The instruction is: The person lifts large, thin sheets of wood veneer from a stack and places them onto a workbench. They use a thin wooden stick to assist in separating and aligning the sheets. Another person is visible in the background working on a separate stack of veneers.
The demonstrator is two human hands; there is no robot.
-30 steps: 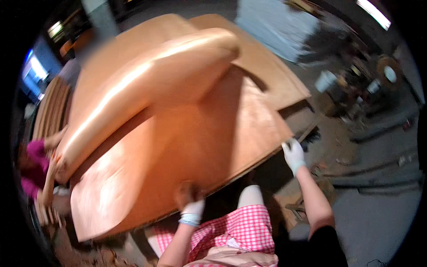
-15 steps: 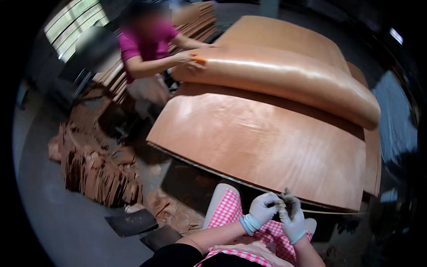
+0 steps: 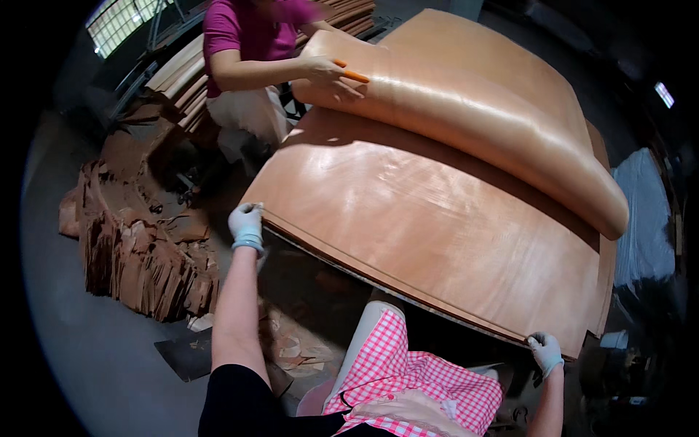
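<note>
A large sheet of reddish-tan wood veneer [image 3: 408, 233] lies on top of a stack, and a thin strip [image 3: 393, 274] runs along its near edge. At the left corner of that edge, my gloved left hand [image 3: 246, 224] is closed, its fingertips pinching the strip's left end. My gloved right hand [image 3: 546, 352] pinches the other end near the right corner, arms spread wide. The fingertips partly hide both ends. Farther back, a veneer sheet rolled over on itself [image 3: 466, 109] rests across the stack.
At the far left a co-worker in a magenta shirt [image 3: 251, 36] has a hand on the roll and holds an orange tool [image 3: 353, 75]. Torn veneer scraps [image 3: 138, 255] are piled on the left. Clear plastic sheeting [image 3: 644, 218] hangs at the right.
My hands were together near the middle of the front edge; they have parted to its two corners, with the strip now stretched between them. The co-worker's hand has shifted slightly along the roll.
</note>
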